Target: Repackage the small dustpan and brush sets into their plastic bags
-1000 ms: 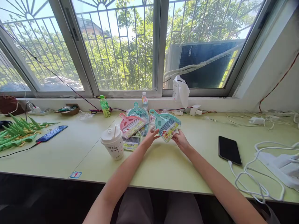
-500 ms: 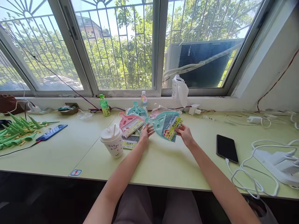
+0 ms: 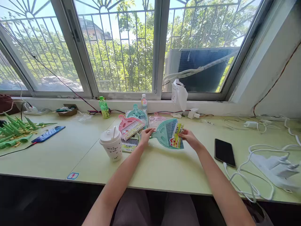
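Tabletop (image 3: 169, 175): beneath everything; contact with the pan unclear.
Teal dustpan (image 3: 162, 134): held between both hands, handle to 9 o'clock, wide edge to 3; pink dustpan (image 3: 126, 123) near its 10 o'clock. Probably light, stiff, smooth plastic; thin rim might crack if bent.
Left hand (image 3: 146, 136): fingers closed around the handle; likely the surest hold.
Right hand (image 3: 190, 138): fingers pinching the card's 3 o'clock edge, perhaps pan too.
Brush (image 3: 169, 127): bristles likely springy, poor grip.
Printed card (image 3: 176, 137): probably creases or slips; pinch lightly.
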`<state>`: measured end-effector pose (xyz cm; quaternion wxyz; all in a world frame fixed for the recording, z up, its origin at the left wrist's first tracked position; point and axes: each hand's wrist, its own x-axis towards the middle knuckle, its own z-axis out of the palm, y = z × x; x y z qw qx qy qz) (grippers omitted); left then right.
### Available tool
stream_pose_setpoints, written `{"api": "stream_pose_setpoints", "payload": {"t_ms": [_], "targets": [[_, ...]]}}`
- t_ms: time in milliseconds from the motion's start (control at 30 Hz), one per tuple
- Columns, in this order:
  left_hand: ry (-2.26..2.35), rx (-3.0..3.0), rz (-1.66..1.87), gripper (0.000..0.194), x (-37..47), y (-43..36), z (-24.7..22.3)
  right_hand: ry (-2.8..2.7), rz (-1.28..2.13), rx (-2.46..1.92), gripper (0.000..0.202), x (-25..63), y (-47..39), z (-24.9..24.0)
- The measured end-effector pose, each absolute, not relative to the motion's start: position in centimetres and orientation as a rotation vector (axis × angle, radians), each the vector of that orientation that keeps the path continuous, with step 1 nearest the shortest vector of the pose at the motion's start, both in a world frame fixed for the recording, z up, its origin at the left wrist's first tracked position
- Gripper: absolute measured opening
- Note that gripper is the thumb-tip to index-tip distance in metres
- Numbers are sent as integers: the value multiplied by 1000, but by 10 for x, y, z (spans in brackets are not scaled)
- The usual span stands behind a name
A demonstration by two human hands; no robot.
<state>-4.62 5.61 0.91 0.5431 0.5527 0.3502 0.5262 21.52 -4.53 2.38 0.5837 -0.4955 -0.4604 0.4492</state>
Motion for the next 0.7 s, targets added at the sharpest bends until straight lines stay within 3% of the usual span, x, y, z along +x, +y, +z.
{"api": "stream_pose_setpoints", "payload": {"t_ms": [233,433,533,700], "targets": [[913,1123,1552,22,-50,64,12,-763,911,-985,52,237,-34,14],[857,1304,1314,24,-48,52,16,-467,727,-798,38,246,-26,5],[809,1080,1335,24,-50,50,24,-380,669,-772,32,253,-26,3],[658,509,1458,5,-62,57,36,-280,629,-748,35,265,-27,2]]}}
